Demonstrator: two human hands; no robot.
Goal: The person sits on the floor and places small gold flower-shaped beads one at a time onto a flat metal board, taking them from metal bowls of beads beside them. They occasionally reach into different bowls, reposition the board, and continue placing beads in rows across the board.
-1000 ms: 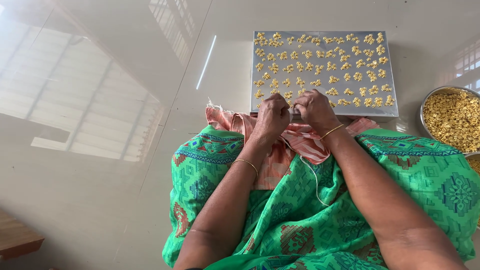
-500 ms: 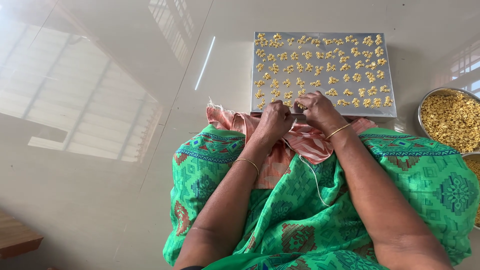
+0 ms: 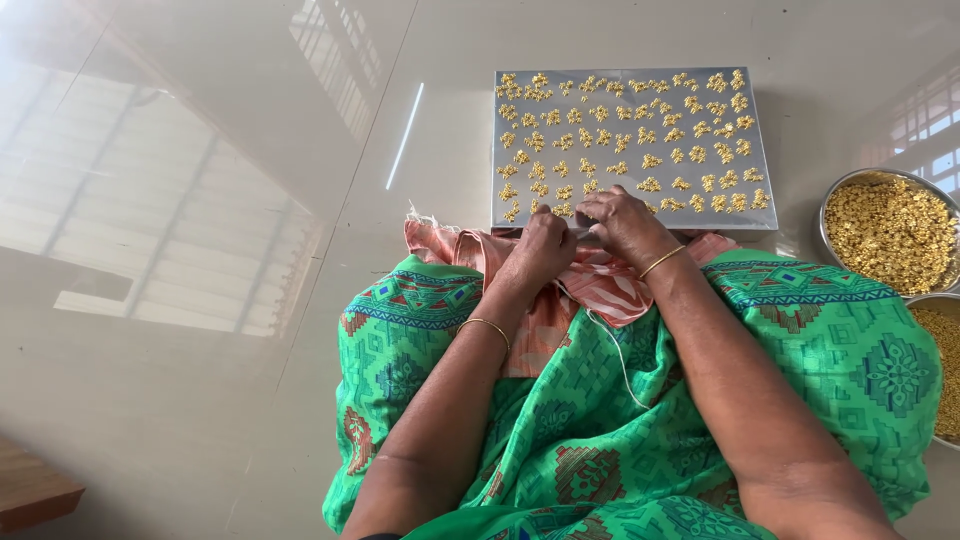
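Two hands meet at near edge of grey tray (image 3: 770,215): left hand (image 3: 540,250) and right hand (image 3: 622,222) both pinched — item between fingertips too small to identify. Gold pieces (image 3: 640,135) in rows on tray. Glossy floor (image 3: 200,300) underneath. Steel bowl (image 3: 835,195) of gold pieces at right — second bowl cut off.

A round steel bowl (image 3: 838,196) of golden bits is sitting at the right — a second bowl (image 3: 918,300) just below it — glossy floor (image 3: 200,150) reflecting window frames.
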